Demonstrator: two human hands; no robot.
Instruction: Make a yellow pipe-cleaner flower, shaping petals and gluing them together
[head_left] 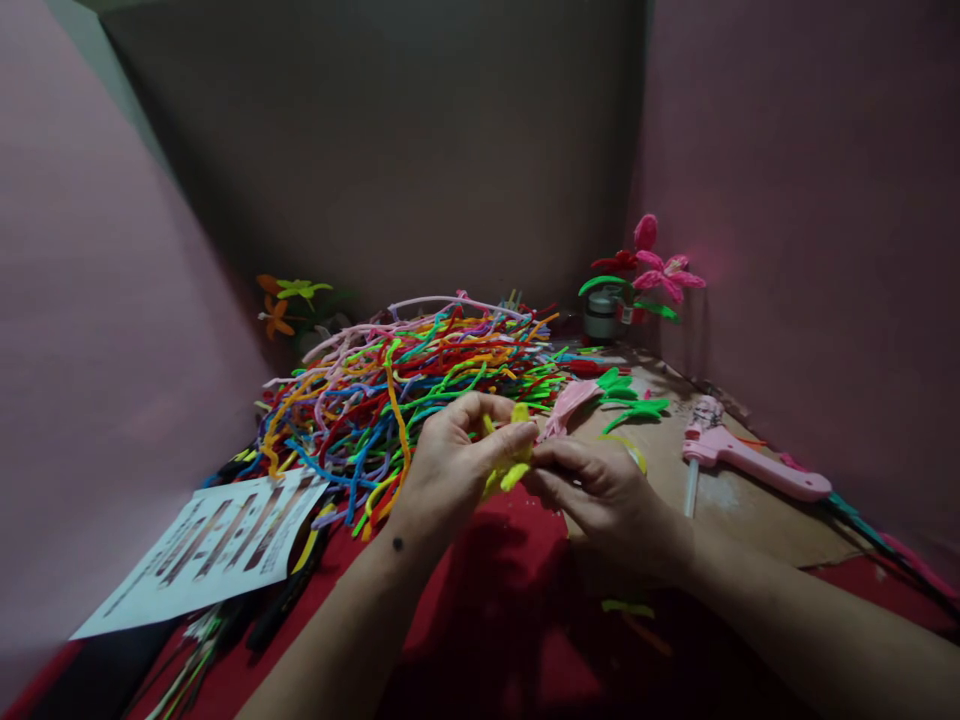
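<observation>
Yellow fuzzy pipe cleaner [516, 474], bent into small petal-like loops, is held between my two hands over the red cloth. My left hand [469, 450] is closed on it, thumb against fingers. From the right, my right hand [600, 490] pinches at its lower right side; the fingertips partly hide what they grip. Just behind the hands lies a large heap of multicoloured pipe cleaners [427, 370]. Beyond my right hand are a pink pipe-cleaner bundle [571, 405] and green leaf shapes [637, 410].
A pink glue gun [757, 465] lies on a cardboard sheet [780, 525] at right. A printed paper [217, 540] is at left, beside dark-handled pliers [289, 590]. Pink pipe-cleaner flowers [667, 273] stand at the back right, orange and yellow flowers [281, 315] at the back left.
</observation>
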